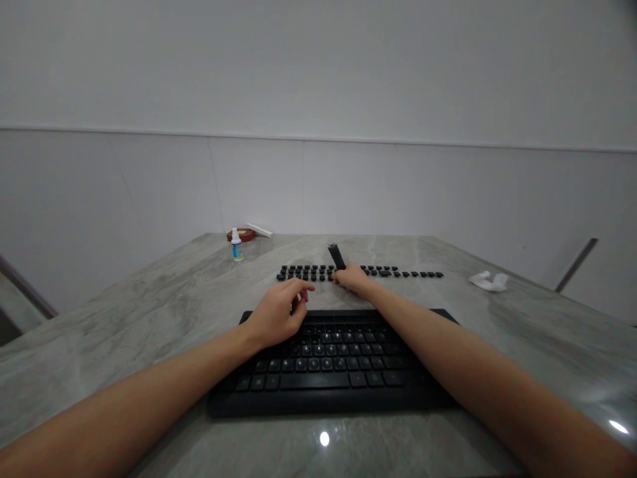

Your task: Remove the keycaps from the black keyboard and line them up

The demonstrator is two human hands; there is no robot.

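Note:
A black keyboard (315, 380) lies in front of me, with keycaps on its lower rows and a darker strip along its top edge. My left hand (281, 311) hovers over its upper left part, index finger stretched out and thumb apart, with nothing visible in it. Beyond the keyboard, my right hand (352, 277) is closed round a slim black stick-like tool (336, 255), whose pale end points up and away; its exact kind is unclear. The fingertips of that hand are beside rows of loose black keycaps (298, 271) on the table, covering some of them.
The grey marbled table (149, 305) reaches back to a pale wall. At the back left are a small white and blue bottle (237, 247), a reddish-brown flat item (245, 234) and a white bar (259, 230). Crumpled white tissue (489, 281) lies on the right.

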